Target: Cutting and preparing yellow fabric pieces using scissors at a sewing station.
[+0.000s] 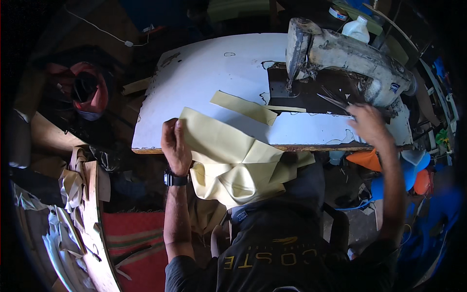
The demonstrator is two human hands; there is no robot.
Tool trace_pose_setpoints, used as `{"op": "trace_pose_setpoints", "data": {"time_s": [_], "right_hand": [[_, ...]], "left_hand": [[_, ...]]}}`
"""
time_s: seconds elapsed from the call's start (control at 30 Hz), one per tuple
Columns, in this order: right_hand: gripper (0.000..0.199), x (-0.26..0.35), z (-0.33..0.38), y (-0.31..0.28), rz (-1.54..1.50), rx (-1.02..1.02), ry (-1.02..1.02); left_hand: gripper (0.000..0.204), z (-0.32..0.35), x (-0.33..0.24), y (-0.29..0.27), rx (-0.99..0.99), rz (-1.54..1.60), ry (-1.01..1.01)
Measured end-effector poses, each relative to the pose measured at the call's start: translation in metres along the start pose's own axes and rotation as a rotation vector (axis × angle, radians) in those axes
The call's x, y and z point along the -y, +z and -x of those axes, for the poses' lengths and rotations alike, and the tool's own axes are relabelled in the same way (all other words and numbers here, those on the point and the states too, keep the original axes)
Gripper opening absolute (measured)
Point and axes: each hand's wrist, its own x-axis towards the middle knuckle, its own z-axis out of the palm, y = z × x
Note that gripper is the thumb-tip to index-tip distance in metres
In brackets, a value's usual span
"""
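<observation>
My left hand (176, 148), a watch on its wrist, is closed on the left edge of a pale yellow sheet of leather-like material (219, 134). The sheet lies partly on the white sewing table (194, 63) and hangs in folds over its front edge toward my lap. Over on the right, my right hand (368, 122) is closed around a pair of scissors (335, 101), blades pointing left; its handles are hidden in my fingers. Behind the sheet lies a pale yellow strip (243, 107), with a thinner strip (287, 109) beside it.
A worn sewing machine (340, 53) stands at the table's back right, its needle area left of the scissors. Behind it is a white plastic bottle (356, 30). Scraps (73, 185) lie on a wooden board at the left. Orange and blue things (365, 159) sit below the right edge.
</observation>
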Motion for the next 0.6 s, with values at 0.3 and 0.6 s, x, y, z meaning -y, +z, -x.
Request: {"op": "trace_pose_setpoints", "data": {"time_s": [0.3, 0.6], "right_hand": [[0.025, 0.162, -0.077, 0.111, -0.345, -0.408, -0.364], [0.035, 0.154, 0.038, 0.06, -0.697, 0.879, -0.589]], "left_hand": [[0.021, 0.014, -0.036, -0.034, -0.094, -0.018, 0.065], [0.021, 0.007, -0.061, -0.121, -0.196, -0.031, 0.119]]}}
